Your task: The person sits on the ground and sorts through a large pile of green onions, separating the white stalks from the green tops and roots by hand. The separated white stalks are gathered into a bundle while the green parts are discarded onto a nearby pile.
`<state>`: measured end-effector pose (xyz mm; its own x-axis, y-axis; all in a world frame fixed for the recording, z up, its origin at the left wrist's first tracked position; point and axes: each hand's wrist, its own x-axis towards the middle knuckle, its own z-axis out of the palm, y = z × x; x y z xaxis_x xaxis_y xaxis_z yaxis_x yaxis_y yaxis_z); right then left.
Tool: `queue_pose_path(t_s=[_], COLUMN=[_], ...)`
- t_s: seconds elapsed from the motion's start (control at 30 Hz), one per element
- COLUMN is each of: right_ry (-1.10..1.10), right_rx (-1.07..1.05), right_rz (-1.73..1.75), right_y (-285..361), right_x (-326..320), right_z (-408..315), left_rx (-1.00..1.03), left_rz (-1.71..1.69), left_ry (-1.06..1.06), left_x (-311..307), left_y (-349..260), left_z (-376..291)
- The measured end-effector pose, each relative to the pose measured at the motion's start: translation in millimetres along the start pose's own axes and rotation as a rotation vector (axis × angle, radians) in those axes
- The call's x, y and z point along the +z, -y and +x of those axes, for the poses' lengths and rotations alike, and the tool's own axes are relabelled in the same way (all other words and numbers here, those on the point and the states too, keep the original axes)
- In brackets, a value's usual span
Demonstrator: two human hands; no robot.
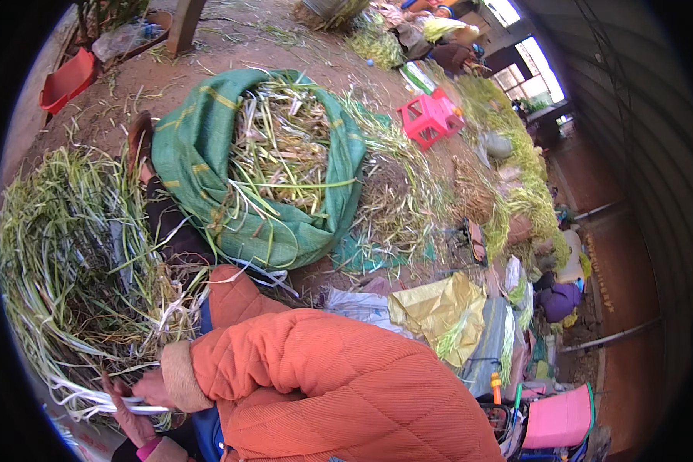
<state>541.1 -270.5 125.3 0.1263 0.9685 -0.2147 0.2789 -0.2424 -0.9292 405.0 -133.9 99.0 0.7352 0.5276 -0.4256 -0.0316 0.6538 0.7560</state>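
Note:
At the lower left, my left hand [128, 411] has its fingers around several long white stalks [81, 394], which look like spring onion or green garlic. My right hand [153, 388], at the end of an orange sleeve with a fleece cuff, is right against the same stalks; its fingertips are partly hidden. A large heap of these leafy plants [86, 231], with white stems and tangled roots, lies just beyond both hands. One leg in dark trousers stretches between the heap and a green woven sack [193, 144]. Leaf trimmings [283, 144] fill the sack's wide mouth.
Loose trimmings [387, 202] litter the soil beside the sack. A pink plastic stool [427, 124], a red plastic scoop [66, 81] and a wooden post [185, 26] stand around. Crumpled yellow sheeting [439, 315] and a pink folding chair [560, 416] are at right. Other people sit farther off.

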Motion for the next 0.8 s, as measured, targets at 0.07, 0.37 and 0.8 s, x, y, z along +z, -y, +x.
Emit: queue_pose_path(t_s=[0.07, 0.37, 0.8], right_ry=[0.052, -0.333, -0.507], right_rx=[-0.051, 0.182, 0.149], right_rz=[-0.041, 0.358, -0.121], right_y=[-10.0, 37.4, -77.4], right_x=[9.1, -39.4, 17.3], right_z=[5.7, -10.6, 113.7], left_rx=[-0.042, 0.230, 0.329], left_rz=[0.001, 0.177, -0.200], left_ry=[-0.176, -0.560, -0.400], left_x=[-2.7, 43.9, 32.0], left_y=[2.3, -8.2, -48.3], left_z=[3.1, 17.4, 19.5])
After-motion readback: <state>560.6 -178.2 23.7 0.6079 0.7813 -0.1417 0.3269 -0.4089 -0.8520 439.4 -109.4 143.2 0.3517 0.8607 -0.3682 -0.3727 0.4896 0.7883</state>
